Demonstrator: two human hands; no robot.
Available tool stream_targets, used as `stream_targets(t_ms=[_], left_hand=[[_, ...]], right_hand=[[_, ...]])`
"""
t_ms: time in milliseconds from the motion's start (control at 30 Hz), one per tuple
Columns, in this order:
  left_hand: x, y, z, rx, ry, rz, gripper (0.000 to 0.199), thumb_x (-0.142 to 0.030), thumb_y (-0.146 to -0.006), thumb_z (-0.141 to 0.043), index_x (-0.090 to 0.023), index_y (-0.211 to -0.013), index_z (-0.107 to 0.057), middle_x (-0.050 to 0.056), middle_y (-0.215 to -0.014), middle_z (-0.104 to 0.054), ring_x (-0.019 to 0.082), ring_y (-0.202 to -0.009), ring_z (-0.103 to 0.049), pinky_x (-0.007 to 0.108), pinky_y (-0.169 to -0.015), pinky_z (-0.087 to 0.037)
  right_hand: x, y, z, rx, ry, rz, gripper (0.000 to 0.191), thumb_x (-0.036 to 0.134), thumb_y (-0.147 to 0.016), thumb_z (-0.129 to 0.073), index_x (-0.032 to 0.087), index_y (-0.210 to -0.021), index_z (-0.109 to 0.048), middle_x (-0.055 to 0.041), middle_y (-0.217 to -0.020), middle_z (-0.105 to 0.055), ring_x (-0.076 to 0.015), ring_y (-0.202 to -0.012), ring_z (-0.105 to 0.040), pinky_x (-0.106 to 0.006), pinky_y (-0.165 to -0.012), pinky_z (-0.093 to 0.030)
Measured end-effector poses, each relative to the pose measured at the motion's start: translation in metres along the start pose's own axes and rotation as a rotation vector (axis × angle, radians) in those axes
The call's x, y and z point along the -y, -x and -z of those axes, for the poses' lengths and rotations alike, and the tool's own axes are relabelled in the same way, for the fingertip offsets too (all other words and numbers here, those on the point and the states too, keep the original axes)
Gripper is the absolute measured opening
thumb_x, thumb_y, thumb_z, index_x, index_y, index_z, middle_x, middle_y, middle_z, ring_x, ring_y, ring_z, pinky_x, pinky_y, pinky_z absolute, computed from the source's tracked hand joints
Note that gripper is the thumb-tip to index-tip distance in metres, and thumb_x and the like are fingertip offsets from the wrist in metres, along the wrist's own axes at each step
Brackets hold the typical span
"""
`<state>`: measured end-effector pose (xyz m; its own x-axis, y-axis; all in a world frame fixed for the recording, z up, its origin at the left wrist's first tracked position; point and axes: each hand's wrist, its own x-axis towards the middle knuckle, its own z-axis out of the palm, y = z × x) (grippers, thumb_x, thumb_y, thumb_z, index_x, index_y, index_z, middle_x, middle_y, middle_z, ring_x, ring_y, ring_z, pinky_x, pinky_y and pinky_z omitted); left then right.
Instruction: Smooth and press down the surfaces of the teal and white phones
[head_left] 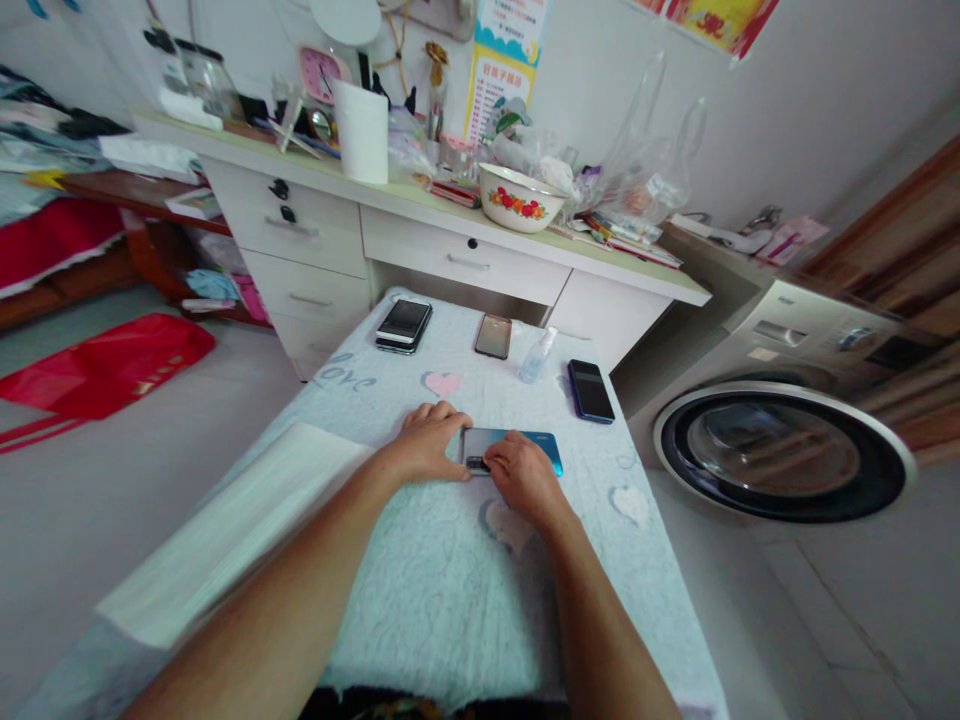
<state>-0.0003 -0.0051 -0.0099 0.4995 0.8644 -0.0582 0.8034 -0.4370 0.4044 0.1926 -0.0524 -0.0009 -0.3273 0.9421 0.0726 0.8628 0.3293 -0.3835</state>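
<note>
A blue and silver phone (pixel 546 446) lies back up and crosswise on the cloth-covered table (pixel 442 590). My left hand (pixel 431 442) grips its left end, thumb at the near corner and fingers at the far one. The fingertips of my right hand (pixel 523 474) are pinched together over the phone's back, beside the dark camera block (pixel 477 462). Whatever they may hold is too small to make out. Beyond the phone are a brown phone case (pixel 493 337) and a clear spray bottle (pixel 537 356).
Stacked phones (pixel 405 324) lie at the table's far left, and a dark phone (pixel 590 390) at the right. A white cloth (pixel 247 530) lies along the left edge. Behind stands a desk (pixel 465 262) with a floral bowl (pixel 519 200); a washing machine (pixel 780 450) is at right.
</note>
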Motion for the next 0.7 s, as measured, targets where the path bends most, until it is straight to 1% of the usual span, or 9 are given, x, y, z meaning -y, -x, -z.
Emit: stream_targets(t_ms=[167,300,467,700], left_hand=[[-0.002,0.0,0.001,-0.001,-0.004,0.016,0.07,-0.052,-0.055,-0.074,-0.032,-0.118,-0.052,0.004,-0.119,-0.049,0.029,-0.112,-0.043,0.039,-0.093,-0.036],[0.0,0.0,0.0,-0.004,-0.003,0.009,0.071,-0.053,-0.055,-0.073,-0.033,-0.119,-0.052,0.004,-0.119,-0.049,0.029,-0.112,-0.043,0.039,-0.093,-0.036],[0.002,0.0,-0.002,-0.012,0.003,-0.007,0.07,-0.053,-0.055,-0.073,-0.032,-0.119,-0.051,0.004,-0.117,-0.05,0.029,-0.11,-0.044,0.038,-0.093,-0.036],[0.002,0.0,0.0,-0.005,0.005,-0.013,0.07,-0.053,-0.056,-0.072,-0.032,-0.119,-0.051,0.004,-0.118,-0.049,0.029,-0.111,-0.043,0.039,-0.094,-0.036]], right_hand=[[0.002,0.004,0.006,0.033,-0.062,0.059,0.02,0.009,-0.081,-0.053,0.019,-0.081,-0.07,-0.0026,-0.083,-0.062,-0.0126,-0.079,-0.057,-0.021,-0.073,-0.04],[0.004,0.006,0.01,0.056,-0.106,0.071,0.02,0.007,-0.079,-0.054,0.019,-0.079,-0.069,-0.0023,-0.081,-0.064,-0.0124,-0.077,-0.057,-0.02,-0.072,-0.04],[0.002,0.007,0.017,0.079,-0.134,0.058,0.02,0.006,-0.076,-0.054,0.018,-0.079,-0.07,-0.0026,-0.083,-0.064,-0.012,-0.076,-0.057,-0.02,-0.072,-0.04],[-0.009,0.009,0.022,0.083,-0.123,0.027,0.02,0.006,-0.075,-0.053,0.018,-0.076,-0.069,-0.0018,-0.081,-0.064,-0.012,-0.074,-0.057,-0.021,-0.069,-0.039]])
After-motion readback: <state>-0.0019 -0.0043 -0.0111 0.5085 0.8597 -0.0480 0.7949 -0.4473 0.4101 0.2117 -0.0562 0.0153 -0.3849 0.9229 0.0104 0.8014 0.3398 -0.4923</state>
